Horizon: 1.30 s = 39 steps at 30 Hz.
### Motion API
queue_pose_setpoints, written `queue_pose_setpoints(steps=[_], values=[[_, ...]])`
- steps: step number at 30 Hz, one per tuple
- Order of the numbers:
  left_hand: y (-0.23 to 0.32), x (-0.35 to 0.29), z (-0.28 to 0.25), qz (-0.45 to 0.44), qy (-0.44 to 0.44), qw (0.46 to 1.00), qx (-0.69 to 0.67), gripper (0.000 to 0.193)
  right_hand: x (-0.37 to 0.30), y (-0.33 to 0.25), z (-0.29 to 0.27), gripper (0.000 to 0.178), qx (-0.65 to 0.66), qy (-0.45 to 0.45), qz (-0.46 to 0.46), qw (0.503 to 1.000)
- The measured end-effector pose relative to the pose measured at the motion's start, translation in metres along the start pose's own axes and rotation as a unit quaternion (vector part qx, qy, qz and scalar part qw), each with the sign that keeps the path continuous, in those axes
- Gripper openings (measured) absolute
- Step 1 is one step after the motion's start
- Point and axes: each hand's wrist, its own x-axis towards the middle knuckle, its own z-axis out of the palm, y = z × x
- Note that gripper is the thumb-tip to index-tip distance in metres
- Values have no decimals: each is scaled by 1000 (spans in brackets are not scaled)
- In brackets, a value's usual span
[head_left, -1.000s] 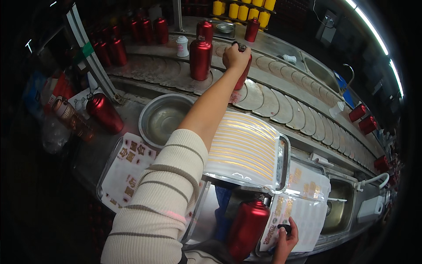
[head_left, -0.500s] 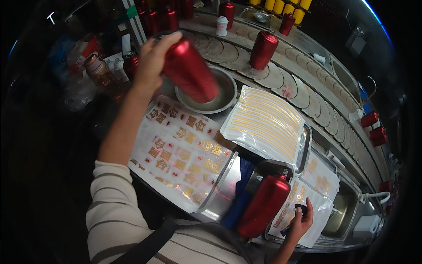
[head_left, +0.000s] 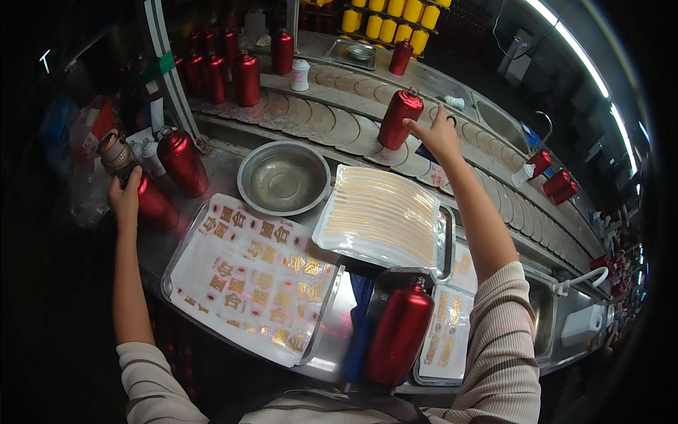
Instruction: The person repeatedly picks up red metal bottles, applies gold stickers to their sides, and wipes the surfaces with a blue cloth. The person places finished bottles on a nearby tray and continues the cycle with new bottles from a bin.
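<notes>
My left hand (head_left: 125, 196) is closed around the top of a red metallic bottle (head_left: 155, 203) at the far left, beside another upright red bottle (head_left: 182, 164). Farther right, my right hand (head_left: 439, 136) reaches to a red bottle (head_left: 400, 120) standing on the plate conveyor. Its thumb is at the bottle's side and its index finger is stretched out. A dark tool with a flat end (head_left: 424, 152) shows beneath that palm, mostly hidden by the hand. Close to my body, a large red bottle (head_left: 400, 332) leans in a metal holder.
A steel basin (head_left: 284, 145) of liquid stands behind a tray of gold-printed decal sheets (head_left: 247, 283). A sheet of gold strips (head_left: 381, 212) lies to its right. More red bottles (head_left: 246, 79) stand at the back left. A white faucet (head_left: 583, 280) is by the right sink.
My left hand has carried its red bottle from above the basin down to the left. My right hand has moved from the small sheets up to the conveyor bottle. The view has shifted.
</notes>
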Motion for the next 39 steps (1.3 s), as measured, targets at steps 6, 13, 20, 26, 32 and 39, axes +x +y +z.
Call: queue_pose_setpoints(steps=[6, 13, 20, 26, 32, 39], values=[[7, -10, 11, 8, -2, 1000, 11, 30, 63, 4, 25, 110, -32, -34, 73, 996], [2, -13, 0, 9, 24, 999, -40, 24, 52, 24, 30, 85, -43, 23, 125, 991], [13, -18, 18, -10, 1, 999, -53, 26, 52, 74, 8, 86, -58, 45, 99, 992], [20, -35, 6, 0, -13, 998, -63, 33, 57, 108, -6, 90, -74, 16, 102, 992], [17, -72, -28, 58, 73, 995, -25, 48, 36, 121, -22, 89, -86, 37, 106, 990], [128, -142, 5, 134, -79, 985, -71, 50, -22, 63, -84, 76, 31, 41, -84, 995]])
